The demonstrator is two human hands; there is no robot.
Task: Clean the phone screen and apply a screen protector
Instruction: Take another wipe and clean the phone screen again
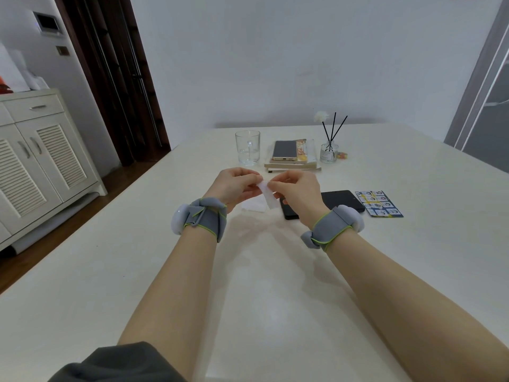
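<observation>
— Well, what do I have in the hands right now?

— My left hand (237, 183) and right hand (296, 193) both pinch a small white strip (268, 194), held up above the white table (248, 285). Just beyond it lies a crumpled white wipe (254, 205).

— And the phone?

— A black phone (338, 201) lies flat behind my right hand, screen up, partly hidden by it. Beside it sits a blue printed card (379, 204); its writing is too small to read.

— Anything else labelled?

— The diffuser bottle (328, 152) carries a label, also illegible. A second phone (285, 150) rests on books (292, 164) near a glass mug (247, 147).
</observation>
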